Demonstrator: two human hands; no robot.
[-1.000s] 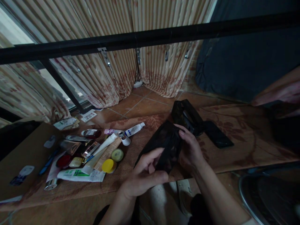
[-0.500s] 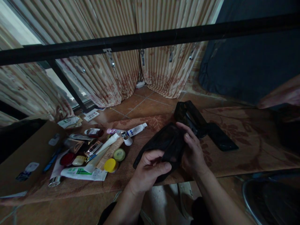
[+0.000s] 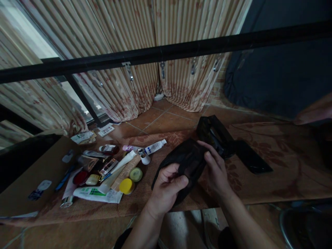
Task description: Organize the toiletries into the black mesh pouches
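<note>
A soft black mesh pouch (image 3: 184,160) is held over the cloth-covered bench, just above its front edge. My left hand (image 3: 168,185) is closed on the near left side, its thumb lying along the folded fabric. On the right side, my right hand (image 3: 216,169) grips the pouch, with part of its fingers hidden behind it. What is inside, if anything, cannot be seen. Just beyond my right hand lie a dark open-framed object (image 3: 214,133) and a flat glossy black slab (image 3: 252,157) resembling a phone.
Left on the patterned cloth (image 3: 290,166) lie several tubes, including a green-and-white tube (image 3: 97,194), a yellow-lidded jar (image 3: 127,186) and a small white bottle (image 3: 144,156). A cardboard box (image 3: 49,176) stands far left. Another person's hand (image 3: 315,112) shows at right. A black rail (image 3: 160,53) crosses behind.
The view has shifted a little, so everything sits slightly further right and lower. Both hands keep their hold on the pouch, with only slight movement.
</note>
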